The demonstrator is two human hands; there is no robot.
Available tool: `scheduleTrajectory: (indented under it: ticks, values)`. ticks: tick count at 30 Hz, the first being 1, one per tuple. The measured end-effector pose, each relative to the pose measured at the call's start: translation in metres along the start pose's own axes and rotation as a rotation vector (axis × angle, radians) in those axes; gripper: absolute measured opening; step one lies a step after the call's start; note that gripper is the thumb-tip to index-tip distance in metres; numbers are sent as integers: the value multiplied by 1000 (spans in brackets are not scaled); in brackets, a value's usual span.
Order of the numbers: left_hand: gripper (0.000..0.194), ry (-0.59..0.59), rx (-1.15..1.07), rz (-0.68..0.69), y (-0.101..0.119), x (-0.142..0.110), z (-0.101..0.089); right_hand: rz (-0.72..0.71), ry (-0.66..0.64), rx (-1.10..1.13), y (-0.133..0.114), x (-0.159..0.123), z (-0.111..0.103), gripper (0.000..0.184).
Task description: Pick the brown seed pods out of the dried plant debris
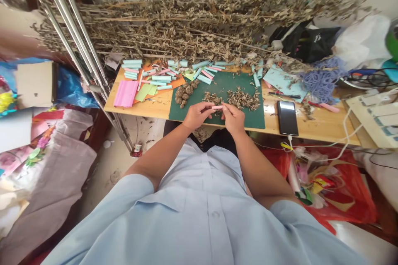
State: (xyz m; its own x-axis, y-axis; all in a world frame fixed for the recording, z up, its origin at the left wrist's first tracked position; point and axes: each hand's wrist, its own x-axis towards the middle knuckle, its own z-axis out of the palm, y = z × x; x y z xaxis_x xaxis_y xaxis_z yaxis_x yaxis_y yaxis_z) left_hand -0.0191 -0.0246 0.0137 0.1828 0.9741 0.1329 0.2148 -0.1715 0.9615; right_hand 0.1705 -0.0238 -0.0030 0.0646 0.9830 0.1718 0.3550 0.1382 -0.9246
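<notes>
Between my two hands, over the near edge of a dark green mat point(217, 87), is a thin pink paper roll point(218, 107). My left hand point(198, 115) pinches its left end, and my right hand point(232, 116) has closed fingers on its right end. Just beyond the hands lie a small heap of dried leaf bits point(212, 98) and a larger heap of crumbled leaves point(244, 99). Brown balls of pressed leaf point(184, 92) sit in a cluster left of these. Light blue paper rolls point(161, 78) and more pink ones are scattered along the back of the mat.
Long bundles of dried leafy stalks point(192, 25) fill the back of the wooden table point(323, 126). Pink paper sheets point(126, 93) lie at left, beside metal crutches point(74, 33). A cabled phone point(287, 117), purple string point(323, 75) and a power strip point(374, 116) are at right.
</notes>
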Motion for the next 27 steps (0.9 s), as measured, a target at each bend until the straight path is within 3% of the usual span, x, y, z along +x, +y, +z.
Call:
scheduleTrajectory:
  ticks: [6,12,17,22,27]
  values:
    - [32,16,-24,39,-1,-1,2,-93,-23,-78,-4,-3,0,38]
    - [29,-29,-10,40,3,-1,2,-65,23,-60,-8,-6,4,41]
    - [29,-67,-45,48,4,-2,1,-4,-20,9,-10,-6,0,42]
    - [28,-109,18,82,4,-2,0,9,-124,164,-9,-5,0,58]
    - [27,-99,155,152,2,-3,0,30,-109,117,-9,-9,8,73]
